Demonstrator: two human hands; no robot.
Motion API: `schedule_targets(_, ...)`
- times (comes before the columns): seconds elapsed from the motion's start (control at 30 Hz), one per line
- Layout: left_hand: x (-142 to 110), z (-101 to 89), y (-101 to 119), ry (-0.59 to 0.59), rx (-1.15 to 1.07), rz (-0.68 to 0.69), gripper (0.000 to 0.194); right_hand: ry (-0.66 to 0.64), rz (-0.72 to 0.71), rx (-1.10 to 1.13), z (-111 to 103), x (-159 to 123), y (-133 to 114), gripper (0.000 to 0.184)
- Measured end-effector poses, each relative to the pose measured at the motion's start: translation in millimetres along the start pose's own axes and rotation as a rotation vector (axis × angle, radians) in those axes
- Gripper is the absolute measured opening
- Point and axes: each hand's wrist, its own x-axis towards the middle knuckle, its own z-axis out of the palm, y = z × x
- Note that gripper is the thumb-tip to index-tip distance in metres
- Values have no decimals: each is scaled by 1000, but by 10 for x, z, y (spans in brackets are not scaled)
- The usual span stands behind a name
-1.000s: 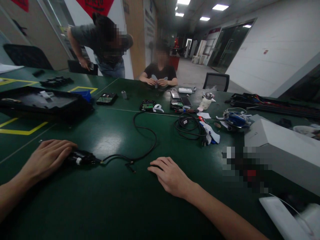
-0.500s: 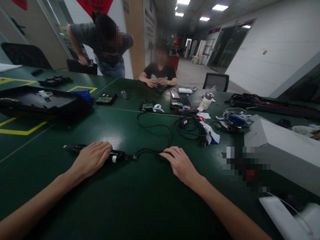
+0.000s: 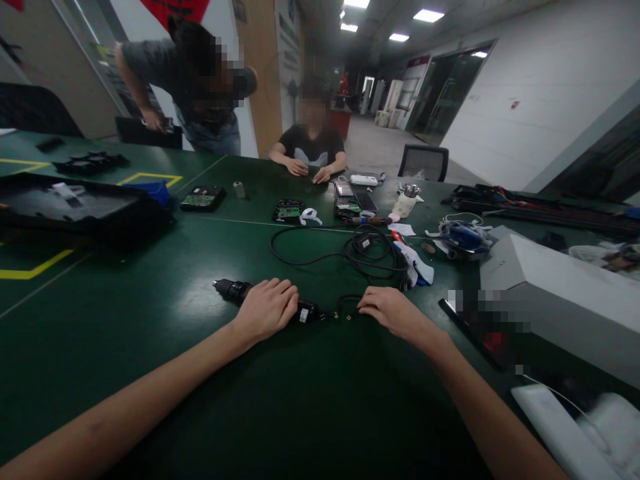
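A black pen-shaped power tool [image 3: 231, 291] lies on the green table [image 3: 150, 313], its tip pointing left. My left hand [image 3: 267, 308] lies over its middle with the fingers curled down around the body. From the tool's right end a black cable [image 3: 305, 259] runs out and loops back toward a coiled bundle [image 3: 373, 250]. My right hand [image 3: 395, 310] rests just right of the tool's end, fingers bent down onto the cable near its small connector [image 3: 345, 315].
A white box [image 3: 560, 293] stands at the right, a black tray [image 3: 75, 207] at the left. Circuit boards [image 3: 287, 210], a white bottle [image 3: 406, 203] and a blue device [image 3: 463, 237] lie further back. One person [image 3: 310, 143] sits opposite; another [image 3: 185, 87] leans over at the far left.
Both my hands have slid to the right across the table, taking the tool and its cable along. The cable's loop has bunched up closer to the coil.
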Motion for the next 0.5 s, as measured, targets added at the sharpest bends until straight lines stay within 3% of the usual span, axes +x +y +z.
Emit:
schedule_targets(0.27,-20,34,14,40,-9,-73,34,-28,-65,-76,-36,-7,-336,8)
schedule_targets(0.37,-21,46,2,62,-16,-118,36,31,15,-73,125,2,-563,10)
schedule_targets(0.5,-23,54,-22,59,-10,-88,37,153,121,-29,499,5,-879,16)
